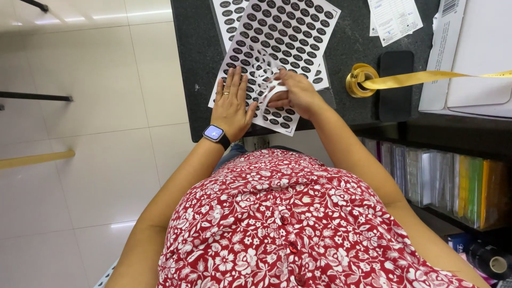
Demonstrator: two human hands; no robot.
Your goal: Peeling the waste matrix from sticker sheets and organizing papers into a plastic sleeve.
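Pale glossy floor tiles (96, 106) fill the left of the view, and a dark speckled desk (197, 53) runs along the top; below its near edge a shelf (442, 181) holds upright folders in clear, green and yellow covers; the person's red floral top (288, 229) fills the bottom.

At the desk's right end lies a white envelope (469, 53); printed papers (394, 18) lie toward the far edge; beside the envelope rests a black phone (396, 85).

A white sticker sheet (282, 37) covered with rows of dark oval labels lies tilted near the desk's left corner, its lower end hanging over the near edge, with another such sheet under it.

A roll of gold ribbon (360, 80) stands just left of the phone, its loose end stretching right across the envelope.

The left hand (232, 104), with a ring and a smartwatch (215, 133), lies flat and open on the sheet's left side, grip on nothing, fingers spread; the right hand (296, 93) pinches a peeled strip of white backing (266, 69) lifted from the sheet's middle, thumb and fingers closed on it.
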